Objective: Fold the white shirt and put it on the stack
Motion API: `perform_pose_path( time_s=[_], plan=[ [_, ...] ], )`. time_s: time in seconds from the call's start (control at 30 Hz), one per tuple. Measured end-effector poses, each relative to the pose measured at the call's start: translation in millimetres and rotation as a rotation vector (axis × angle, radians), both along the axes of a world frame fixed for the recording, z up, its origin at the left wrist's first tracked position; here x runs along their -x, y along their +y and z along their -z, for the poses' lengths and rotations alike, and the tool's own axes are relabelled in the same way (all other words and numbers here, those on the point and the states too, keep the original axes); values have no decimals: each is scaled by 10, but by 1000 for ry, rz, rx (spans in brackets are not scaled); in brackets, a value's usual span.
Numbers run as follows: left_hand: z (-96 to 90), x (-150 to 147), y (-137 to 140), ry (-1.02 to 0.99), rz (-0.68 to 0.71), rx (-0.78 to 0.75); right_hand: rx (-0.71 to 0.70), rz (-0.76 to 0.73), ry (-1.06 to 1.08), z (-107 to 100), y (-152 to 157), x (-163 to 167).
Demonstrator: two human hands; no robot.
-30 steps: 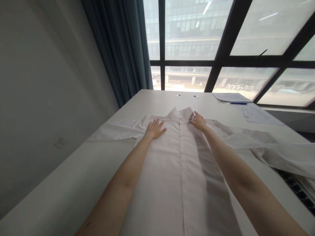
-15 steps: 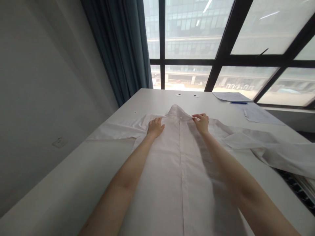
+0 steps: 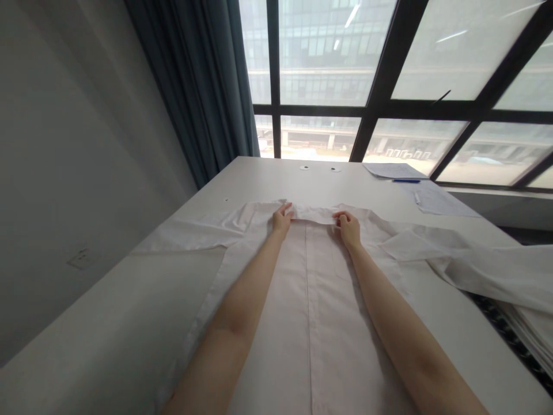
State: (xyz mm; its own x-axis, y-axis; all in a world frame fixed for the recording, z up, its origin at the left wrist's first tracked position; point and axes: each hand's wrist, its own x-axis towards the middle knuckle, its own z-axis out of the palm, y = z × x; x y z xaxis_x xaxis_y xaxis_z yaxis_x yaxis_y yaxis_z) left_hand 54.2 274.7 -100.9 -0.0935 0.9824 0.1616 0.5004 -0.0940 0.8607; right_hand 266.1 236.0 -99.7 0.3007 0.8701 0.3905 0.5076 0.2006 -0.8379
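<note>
A white long-sleeved shirt [image 3: 332, 300] lies spread front side up, its sleeves stretched out to both sides. At the neck, the collar [image 3: 314, 214] is folded down into a straight band toward me. My left hand [image 3: 283, 219] pinches the collar's left end between thumb and fingers. My right hand [image 3: 347, 226] grips its right end with curled fingers. The front placket runs straight down between my forearms. The shirt's lower hem is out of view.
The white table [image 3: 268, 178] has two round cable holes near its far edge. Papers [image 3: 444, 199] and a blue pen [image 3: 406, 181] lie at the far right. Stacked fabric [image 3: 518, 325] shows by the right edge. A wall and curtain [image 3: 207, 86] stand left, windows behind.
The collar stood up in a point before; now it is folded down flat. My left hand moved right from the shoulder onto the collar, and my right hand lowered slightly with it.
</note>
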Motion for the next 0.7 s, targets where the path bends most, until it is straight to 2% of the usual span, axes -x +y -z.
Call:
perform_pose_path(
  time_s=[0.13, 0.3, 0.53, 0.6, 0.7],
  plan=[
    [54, 26, -41, 70, -2, -25, -19, -37, -15, 31, -1, 9],
    [-2, 20, -85, 235, 1, -20, -7, -41, -70, 70, 27, 1],
    [-70, -30, -264, 514, -47, -57, -7, -8, -291, 41, -15, 51],
    [-67, -56, -310, 640, 10, -100, -31, -32, -370, -1, -64, 105],
    [-51, -87, -313, 788, 159, -121, 5, -171, -653, -46, -130, 203]
  ],
)
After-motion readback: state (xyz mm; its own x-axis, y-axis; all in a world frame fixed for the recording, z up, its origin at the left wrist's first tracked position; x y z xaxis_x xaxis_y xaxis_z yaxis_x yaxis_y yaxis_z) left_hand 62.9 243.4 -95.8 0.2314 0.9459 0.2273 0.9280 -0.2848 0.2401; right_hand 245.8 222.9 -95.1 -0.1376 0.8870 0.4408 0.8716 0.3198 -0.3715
